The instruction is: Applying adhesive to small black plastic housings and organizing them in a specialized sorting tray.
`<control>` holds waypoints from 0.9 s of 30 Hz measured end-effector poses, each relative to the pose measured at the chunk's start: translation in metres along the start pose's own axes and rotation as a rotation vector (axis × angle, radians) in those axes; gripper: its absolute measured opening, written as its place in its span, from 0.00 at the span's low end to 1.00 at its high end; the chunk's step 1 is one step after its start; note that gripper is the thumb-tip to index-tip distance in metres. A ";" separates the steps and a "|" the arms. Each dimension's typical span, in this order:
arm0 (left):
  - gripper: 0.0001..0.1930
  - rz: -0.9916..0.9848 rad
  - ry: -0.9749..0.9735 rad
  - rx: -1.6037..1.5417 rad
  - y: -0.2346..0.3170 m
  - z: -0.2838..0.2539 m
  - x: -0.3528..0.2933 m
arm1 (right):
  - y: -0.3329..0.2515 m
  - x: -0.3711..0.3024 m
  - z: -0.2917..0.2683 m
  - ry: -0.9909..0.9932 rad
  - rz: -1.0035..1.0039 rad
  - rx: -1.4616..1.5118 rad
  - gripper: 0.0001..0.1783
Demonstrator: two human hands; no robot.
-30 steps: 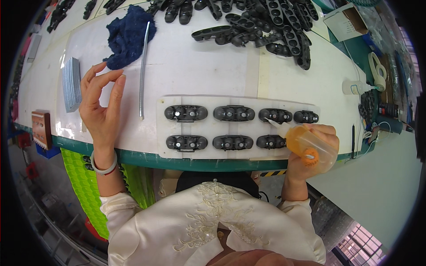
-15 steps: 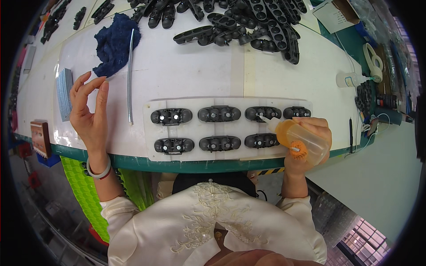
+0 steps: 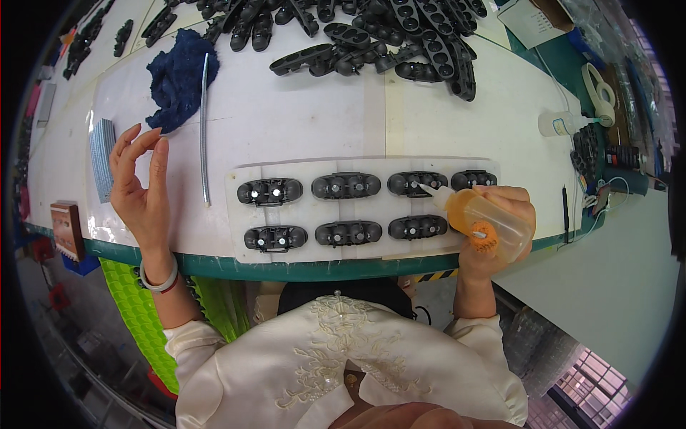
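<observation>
My right hand (image 3: 511,204) is wrapped around a clear squeeze bottle (image 3: 509,232) with amber liquid inside and an orange patch on it. The bottle is tilted, and its thin white nozzle points left, its tip at a black oval part (image 3: 417,184) in the far row. That part sits on a white board (image 3: 309,214) with several similar black parts in two rows, each with small shiny round spots. My left hand (image 3: 141,186) is raised left of the board, fingers loosely curved and holding nothing. The bottle and right hand partly cover the near row's right end.
A dark blue cloth (image 3: 179,79) and a thin metal rod (image 3: 204,136) lie beyond my left hand, beside a blue pleated stack (image 3: 102,161). Many black parts (image 3: 421,43) are heaped at the back. Tape rolls (image 3: 599,93) and a small bottle (image 3: 557,124) stand right.
The board and table things appear slightly further left in the view. The bottle's nozzle remains at the same black part, and my left hand has hardly moved.
</observation>
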State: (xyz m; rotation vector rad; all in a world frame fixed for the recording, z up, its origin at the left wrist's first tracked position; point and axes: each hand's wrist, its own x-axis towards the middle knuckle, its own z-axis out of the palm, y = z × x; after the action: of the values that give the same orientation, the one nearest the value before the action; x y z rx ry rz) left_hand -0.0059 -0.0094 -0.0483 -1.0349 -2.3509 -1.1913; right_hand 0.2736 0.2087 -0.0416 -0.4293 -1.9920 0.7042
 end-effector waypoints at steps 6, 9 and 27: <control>0.07 0.023 -0.027 0.037 -0.001 -0.001 0.000 | -0.002 0.002 -0.001 0.001 0.050 0.037 0.09; 0.07 0.005 -0.026 0.029 -0.001 0.000 0.000 | -0.001 0.002 -0.003 -0.010 0.058 0.020 0.09; 0.06 -0.031 -0.009 0.002 -0.006 0.002 0.002 | 0.010 -0.008 -0.016 0.079 0.044 0.048 0.10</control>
State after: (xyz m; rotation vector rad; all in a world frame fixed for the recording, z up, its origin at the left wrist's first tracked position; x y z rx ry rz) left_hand -0.0111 -0.0093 -0.0520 -1.0084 -2.3823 -1.1978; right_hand 0.2915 0.2173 -0.0469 -0.4661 -1.8927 0.7502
